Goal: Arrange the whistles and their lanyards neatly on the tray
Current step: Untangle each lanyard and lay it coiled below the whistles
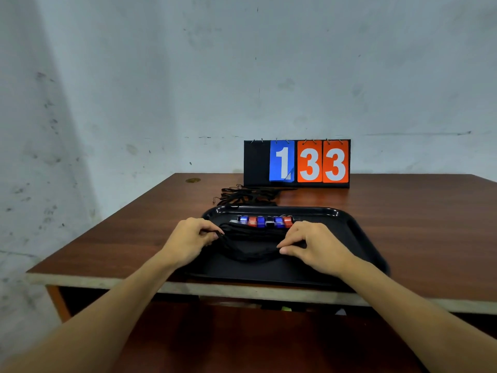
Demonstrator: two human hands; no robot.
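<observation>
Both the left hand (192,236) and right hand (312,244) pinched black lanyards (250,247) in curled fingers (209,230) on the tray (349,224) at the bench's (134,232) near edge, whistles (265,222) rowed beyond. A scoreboard (297,164) stood at the far edge before the stained wall (161,76).

black tray (349,224), blue and red whistles (265,221)

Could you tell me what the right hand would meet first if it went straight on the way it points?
The right hand pinches the bundle of black lanyard cords; past them, probably the row of blue and red plastic whistles, though depth is unclear.
</observation>
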